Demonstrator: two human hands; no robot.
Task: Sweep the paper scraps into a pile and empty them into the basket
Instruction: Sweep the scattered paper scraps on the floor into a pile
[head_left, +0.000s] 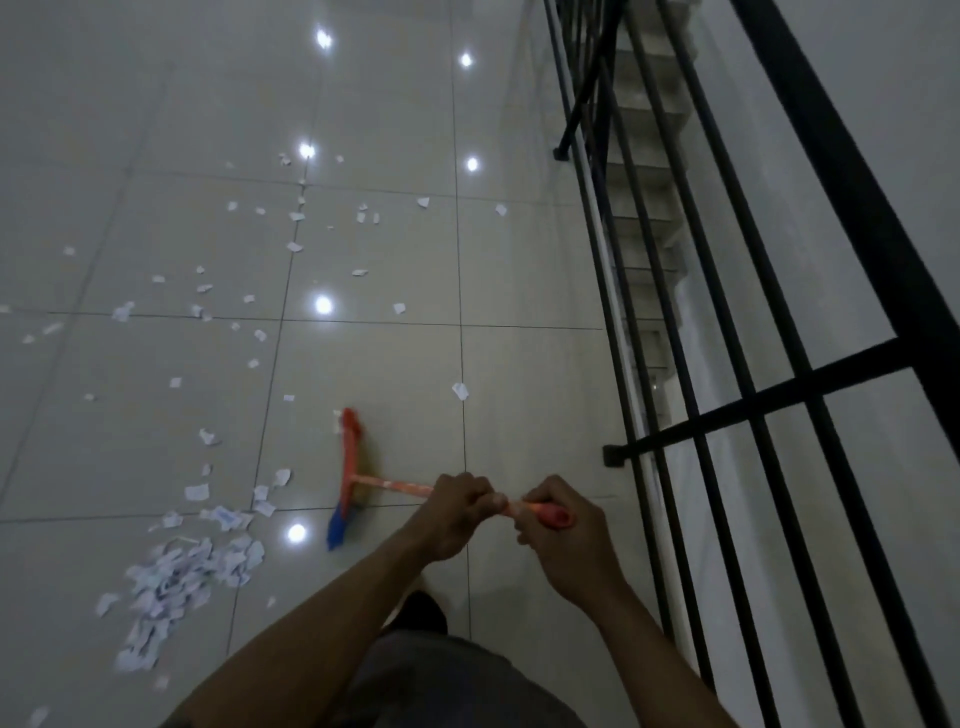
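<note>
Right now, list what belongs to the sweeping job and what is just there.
Job: broom, gripped by left hand and right hand; scrap pile; scattered scraps.
Just there: black railing; staircase beyond it; light reflections.

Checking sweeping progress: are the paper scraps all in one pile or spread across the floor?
Partly piled: one heap sits lower left, but many loose scraps lie scattered across the floor beyond the broom.

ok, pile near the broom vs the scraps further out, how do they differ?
The pile is dense, with pieces overlapping; the loose scraps lie singly with bare floor between them. The pile sits nearer, left of the broom; the loose scraps spread farther away, ahead and to the left. Both are small white torn paper.
</note>
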